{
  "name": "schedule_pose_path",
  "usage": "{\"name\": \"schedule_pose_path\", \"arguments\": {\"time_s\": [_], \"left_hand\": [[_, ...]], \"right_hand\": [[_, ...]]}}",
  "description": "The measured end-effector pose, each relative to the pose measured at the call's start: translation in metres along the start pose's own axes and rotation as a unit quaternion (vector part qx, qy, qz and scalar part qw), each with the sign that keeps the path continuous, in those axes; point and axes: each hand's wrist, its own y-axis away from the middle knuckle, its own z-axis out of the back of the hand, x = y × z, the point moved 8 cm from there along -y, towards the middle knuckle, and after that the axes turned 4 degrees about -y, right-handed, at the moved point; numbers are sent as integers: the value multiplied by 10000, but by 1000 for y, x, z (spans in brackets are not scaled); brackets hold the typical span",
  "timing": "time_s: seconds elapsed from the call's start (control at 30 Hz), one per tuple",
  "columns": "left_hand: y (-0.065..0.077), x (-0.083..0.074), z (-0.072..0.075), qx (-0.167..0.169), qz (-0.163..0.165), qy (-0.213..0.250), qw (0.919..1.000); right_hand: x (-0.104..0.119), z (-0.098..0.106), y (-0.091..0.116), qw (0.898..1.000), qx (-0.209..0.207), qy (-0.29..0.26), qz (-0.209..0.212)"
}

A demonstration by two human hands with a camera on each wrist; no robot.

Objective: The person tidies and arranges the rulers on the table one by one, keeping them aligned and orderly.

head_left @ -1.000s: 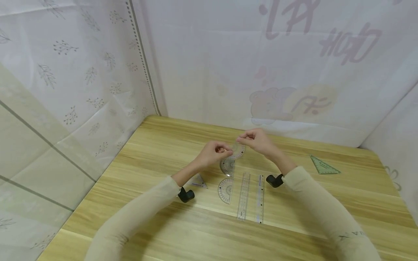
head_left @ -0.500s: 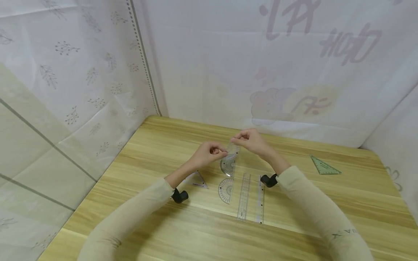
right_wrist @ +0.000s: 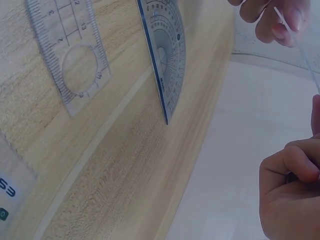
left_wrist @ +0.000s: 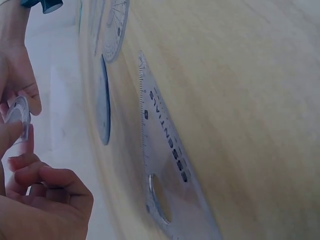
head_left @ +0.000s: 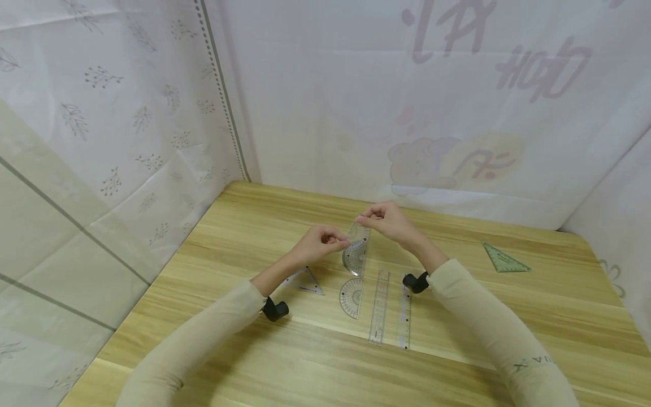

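Observation:
A clear protractor (head_left: 360, 232) is held up between both hands above the table. My left hand (head_left: 319, 244) pinches its lower left edge between thumb and finger; the other fingers are curled. On its upper end, my right hand (head_left: 389, 219) has a pinch grip. In the right wrist view this protractor (right_wrist: 303, 55) appears edge-on. Below it lies a second protractor (head_left: 354, 262), partly covered in the head view. Nearer the person rests a third protractor (head_left: 351, 298). A clear set square (left_wrist: 167, 145) lies under the left wrist.
Two clear rulers, one (head_left: 378, 308) beside the protractors and another (head_left: 405, 316) to its right, lie on the wooden table (head_left: 315, 362). A green set square (head_left: 505, 260) is at the far right. A patterned cloth (head_left: 315, 113) hangs behind.
Both hands have shifted a little to the left with the held protractor. It now overlaps the protractor on the table more in the head view. The things on the table have stayed put.

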Motion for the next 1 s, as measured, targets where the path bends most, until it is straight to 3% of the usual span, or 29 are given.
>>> {"name": "schedule_pose_path", "arguments": {"time_s": [0.23,0.6,1.0], "left_hand": [[1,10,5,-30,482,486,9976],[1,16,11,-175,723,553,9957],[-1,23,20,-414,863,575,9937]], "right_hand": [[1,1,1,10000,-70,-2,37],[-1,1,1,9998,64,-34,168],[-8,-1,8,9997,219,-83,12]]}}
